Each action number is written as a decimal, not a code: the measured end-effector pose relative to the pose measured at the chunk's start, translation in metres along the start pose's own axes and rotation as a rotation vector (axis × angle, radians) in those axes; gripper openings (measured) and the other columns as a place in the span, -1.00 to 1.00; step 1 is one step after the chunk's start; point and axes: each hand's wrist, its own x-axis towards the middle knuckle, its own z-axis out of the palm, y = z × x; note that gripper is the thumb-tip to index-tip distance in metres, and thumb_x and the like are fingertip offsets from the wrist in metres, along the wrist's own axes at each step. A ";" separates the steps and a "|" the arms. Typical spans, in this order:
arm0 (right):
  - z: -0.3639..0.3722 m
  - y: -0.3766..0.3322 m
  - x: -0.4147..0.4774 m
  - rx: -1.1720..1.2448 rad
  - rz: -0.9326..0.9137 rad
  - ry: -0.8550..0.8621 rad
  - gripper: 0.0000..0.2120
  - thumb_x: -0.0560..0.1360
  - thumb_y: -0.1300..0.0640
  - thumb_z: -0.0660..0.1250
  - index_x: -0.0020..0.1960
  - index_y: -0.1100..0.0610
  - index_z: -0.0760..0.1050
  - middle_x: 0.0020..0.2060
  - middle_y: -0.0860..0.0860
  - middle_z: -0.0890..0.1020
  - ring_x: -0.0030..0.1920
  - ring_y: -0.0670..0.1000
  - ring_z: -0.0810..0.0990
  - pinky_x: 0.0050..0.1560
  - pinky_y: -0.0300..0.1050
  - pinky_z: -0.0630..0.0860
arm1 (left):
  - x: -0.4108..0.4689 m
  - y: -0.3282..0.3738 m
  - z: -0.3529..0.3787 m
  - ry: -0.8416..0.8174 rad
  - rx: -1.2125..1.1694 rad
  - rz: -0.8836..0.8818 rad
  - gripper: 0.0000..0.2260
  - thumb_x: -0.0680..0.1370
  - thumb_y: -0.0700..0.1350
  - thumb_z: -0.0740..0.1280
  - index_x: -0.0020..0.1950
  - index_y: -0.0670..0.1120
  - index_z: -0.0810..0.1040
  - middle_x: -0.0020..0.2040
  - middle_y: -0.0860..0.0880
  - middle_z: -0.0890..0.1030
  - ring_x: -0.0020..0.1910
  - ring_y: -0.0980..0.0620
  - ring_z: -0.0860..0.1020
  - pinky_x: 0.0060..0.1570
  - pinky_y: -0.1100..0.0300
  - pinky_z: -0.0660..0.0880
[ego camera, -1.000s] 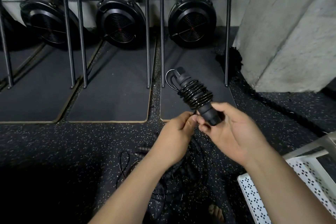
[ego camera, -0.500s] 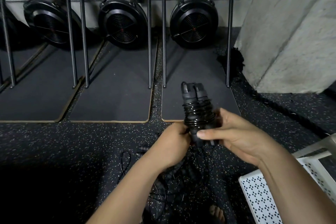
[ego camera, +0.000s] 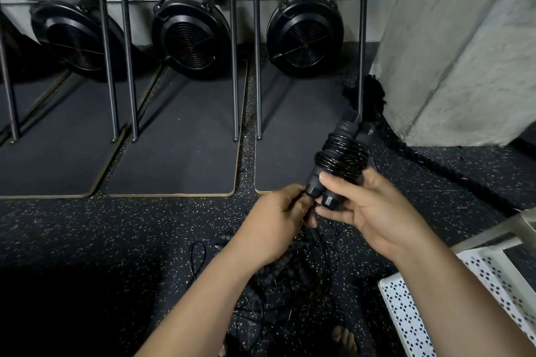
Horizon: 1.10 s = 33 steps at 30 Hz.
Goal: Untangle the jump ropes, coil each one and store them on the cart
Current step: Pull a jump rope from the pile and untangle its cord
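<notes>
A black jump rope point(ego camera: 340, 156) is coiled tightly round its two handles, which lie side by side and tilt up to the right. My right hand point(ego camera: 365, 211) grips the lower ends of the handles, thumb across the front. My left hand point(ego camera: 278, 220) pinches the loose cord end just below the handles. Under my hands a tangle of black ropes point(ego camera: 278, 278) lies on the speckled floor, partly hidden by my forearms. The white perforated cart point(ego camera: 406, 316) shows at the lower right corner.
Three black fan machines point(ego camera: 191, 38) stand on dark mats point(ego camera: 177, 151) against the back wall, with thin metal poles point(ego camera: 233, 66) in front. A concrete pillar point(ego camera: 464, 46) rises at the right, with a thick black rope point(ego camera: 435, 162) at its base.
The coiled bundle swung from tilting up-left to upright and now tilts up-right. My right hand shifted its hold to the lower handle ends; my left hand stayed at the cord end.
</notes>
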 end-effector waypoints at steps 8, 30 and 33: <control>0.012 0.005 -0.004 -0.407 -0.181 0.063 -0.52 0.46 0.10 0.63 0.29 -0.16 0.54 0.09 -0.09 0.74 -0.04 0.01 0.77 -0.33 -0.03 0.63 | 0.001 0.001 -0.005 0.127 -0.161 -0.148 -0.76 0.74 -0.13 0.25 0.03 0.04 0.70 -0.32 0.01 0.67 -0.35 -0.02 0.46 -0.33 0.10 0.38; 0.020 0.005 -0.016 -0.313 0.205 -0.299 -0.62 0.57 0.17 0.51 0.34 0.06 0.51 0.08 0.13 0.72 -0.20 0.03 0.63 -0.35 -0.13 0.46 | 0.006 -0.011 -0.018 0.392 -0.123 -0.008 -0.83 0.75 -0.14 0.28 0.22 0.14 0.53 0.01 0.04 0.73 -0.02 -0.01 0.68 0.12 -0.10 0.62; 0.021 0.012 -0.013 -0.413 0.147 -0.265 -0.66 0.60 0.12 0.49 0.33 -0.02 0.51 0.02 0.02 0.71 -0.20 -0.01 0.64 -0.27 -0.11 0.49 | 0.007 -0.009 -0.013 0.375 -0.143 -0.031 -0.84 0.77 -0.10 0.25 0.17 0.06 0.63 0.05 0.08 0.73 0.11 0.04 0.67 0.26 -0.15 0.56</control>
